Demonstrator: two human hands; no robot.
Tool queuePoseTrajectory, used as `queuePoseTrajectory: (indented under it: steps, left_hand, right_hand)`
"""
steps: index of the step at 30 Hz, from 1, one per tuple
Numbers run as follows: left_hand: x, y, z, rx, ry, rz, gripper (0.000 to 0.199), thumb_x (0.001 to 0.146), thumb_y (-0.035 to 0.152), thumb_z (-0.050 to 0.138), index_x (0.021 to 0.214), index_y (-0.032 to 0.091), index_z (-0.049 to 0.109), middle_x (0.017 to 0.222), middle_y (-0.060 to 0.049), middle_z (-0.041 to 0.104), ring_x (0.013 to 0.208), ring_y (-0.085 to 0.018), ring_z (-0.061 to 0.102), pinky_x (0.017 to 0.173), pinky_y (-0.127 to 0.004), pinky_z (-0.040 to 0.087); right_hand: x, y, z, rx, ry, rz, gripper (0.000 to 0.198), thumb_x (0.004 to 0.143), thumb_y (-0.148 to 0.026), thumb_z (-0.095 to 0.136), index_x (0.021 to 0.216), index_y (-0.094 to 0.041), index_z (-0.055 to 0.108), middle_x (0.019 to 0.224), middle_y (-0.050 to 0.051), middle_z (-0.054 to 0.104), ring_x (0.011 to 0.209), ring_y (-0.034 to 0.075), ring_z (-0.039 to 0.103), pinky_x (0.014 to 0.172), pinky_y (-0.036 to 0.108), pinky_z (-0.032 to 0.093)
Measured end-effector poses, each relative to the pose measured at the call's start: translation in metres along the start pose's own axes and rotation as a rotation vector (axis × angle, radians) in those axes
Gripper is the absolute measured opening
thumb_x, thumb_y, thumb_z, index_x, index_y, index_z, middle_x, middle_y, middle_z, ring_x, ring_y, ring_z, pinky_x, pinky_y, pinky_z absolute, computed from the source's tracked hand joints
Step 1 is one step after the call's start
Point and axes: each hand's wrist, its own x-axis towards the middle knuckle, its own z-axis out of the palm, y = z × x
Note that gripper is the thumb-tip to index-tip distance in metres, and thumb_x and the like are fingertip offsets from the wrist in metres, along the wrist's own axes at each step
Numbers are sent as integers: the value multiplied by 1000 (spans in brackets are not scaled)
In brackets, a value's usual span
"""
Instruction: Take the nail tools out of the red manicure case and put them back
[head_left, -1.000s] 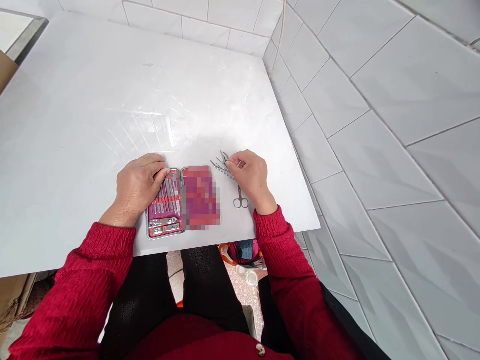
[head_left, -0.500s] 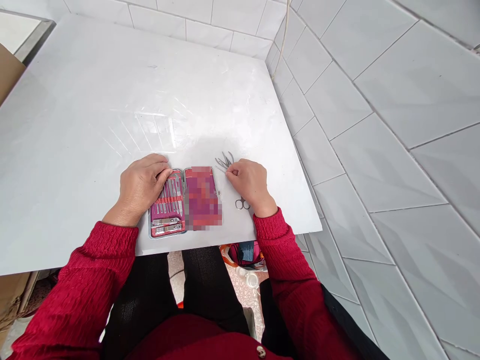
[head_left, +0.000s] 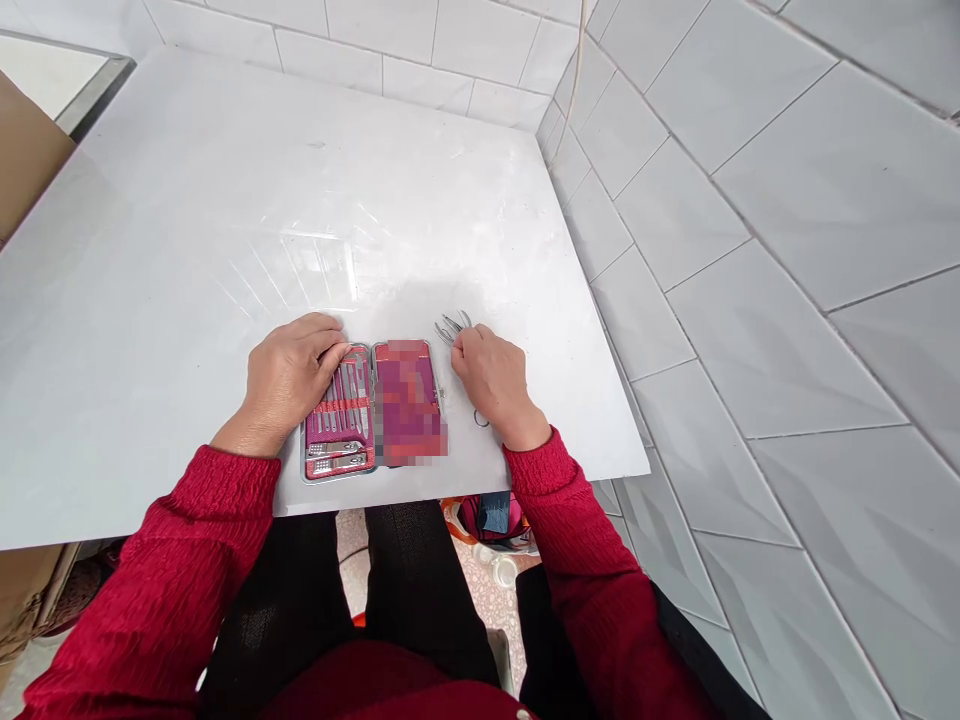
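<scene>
Head view: right hand (head_left: pixel 491 372) partly covers slender, curved metal tools (head_left: pixel 451 326).

I see white tiled walls (head_left: pixel 765 230) meeting in a corner where a thin cord (head_left: pixel 579 60) hangs, brown cardboard (head_left: pixel 28 150) at my far left, and below, a round pale container (head_left: pixel 505 572) against speckled floor (head_left: pixel 491 600)

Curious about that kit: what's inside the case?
The case shows two clippers and several slim tools; the left hand covers its upper-left corner, pixelation most of its right half.
</scene>
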Motion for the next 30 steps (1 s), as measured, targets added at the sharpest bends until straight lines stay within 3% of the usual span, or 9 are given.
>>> queuePoseTrajectory:
  steps: [4,8,12,14,19,24,30]
  left_hand:
    - [0,1,-1,-7,-3,7,35,106,38,49,96,24,79,116,-7,78,102,-27,74,81,-42,59]
    - [0,1,0,-13,-2,4,35,105,38,49,96,23,80,116,-7,78,103,-27,74,82,-42,59]
    - [-1,0,1,-27,4,3,35,105,38,50,94,24,80,114,-6,79,104,-27,73,83,-42,58]
    - [-1,-1,1,-30,9,-1,35,105,39,50,94,24,80,113,-6,79,102,-27,73,82,-41,59]
    - [0,0,2,-25,12,-5,33,104,37,52,92,24,79,113,-6,79,101,-26,73,81,-40,59]
    - [0,1,2,-31,16,-7,35,104,37,51,89,24,79,111,-6,79,98,-25,73,79,-40,59]
    - [0,0,3,-52,17,-21,33,104,36,52,90,24,79,112,-6,79,98,-26,73,80,-40,58]
  right_hand:
    - [-1,-4,-9,269,37,27,16,92,-13,53,79,-23,52,74,-2,57,64,14,45,60,30,32]
    - [-2,-5,-10,618,-57,112,7,87,-16,57,87,-23,57,70,-5,58,63,13,51,62,28,40]
    - [-3,-6,-2,838,-191,92,41,85,-19,59,126,-23,63,75,-6,64,64,13,56,66,30,48]
    - [-4,-7,2,879,-233,68,47,85,-21,59,132,-23,63,74,-7,63,63,13,56,66,30,49]
    - [-8,-11,4,845,-222,27,37,84,-19,60,119,-22,71,72,-7,64,65,12,58,69,29,50]
    - [-9,-19,2,872,-154,78,19,91,-31,65,108,-24,70,77,-4,69,63,12,60,67,30,51]
    - [-7,-20,6,879,-38,134,19,94,-35,66,111,-26,68,86,-1,70,66,13,63,68,32,56]
